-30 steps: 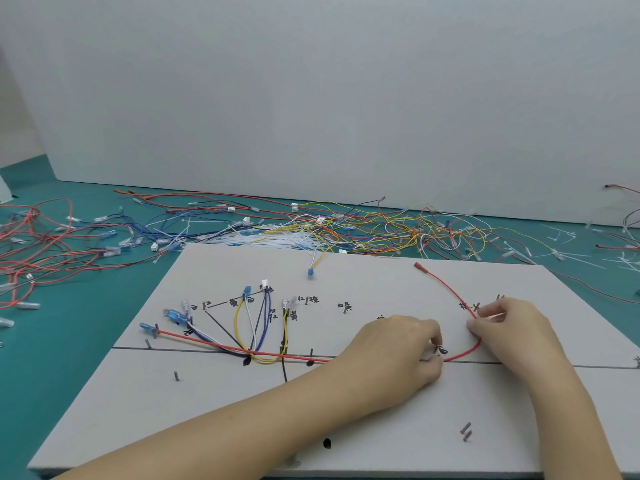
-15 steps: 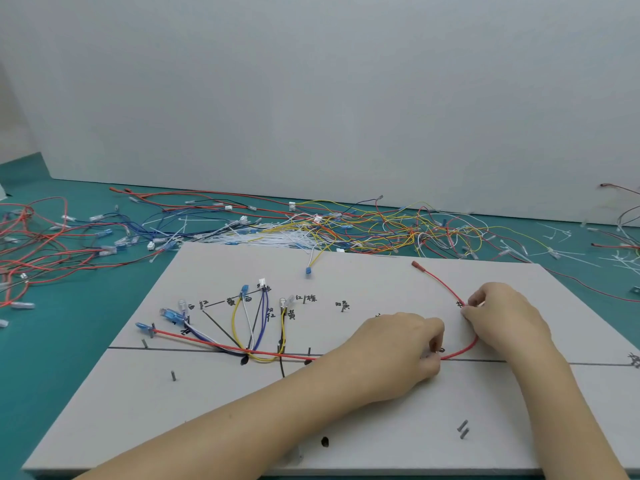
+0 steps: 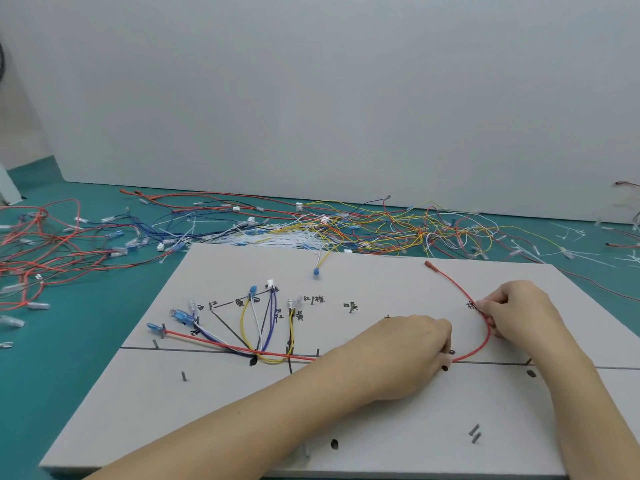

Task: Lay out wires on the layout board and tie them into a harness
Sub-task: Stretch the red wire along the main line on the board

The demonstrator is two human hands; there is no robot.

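A grey layout board with drawn lines, labels and short pegs lies in front of me. A long red wire runs from a blue terminal at the left along the main line, then curves up to a red terminal at the back right. My left hand presses the red wire down at a peg near the main line. My right hand pinches the red wire's curved part beside a label. Yellow, blue, white and black wires fan out at the board's left.
A tangle of loose red, yellow, blue and white wires and white cable ties lies on the green table behind the board. More red wires spread at the left. A white wall stands behind.
My right hand has slid up along the red wire's curve, from near the main line to the label. My left hand has stayed at the peg.
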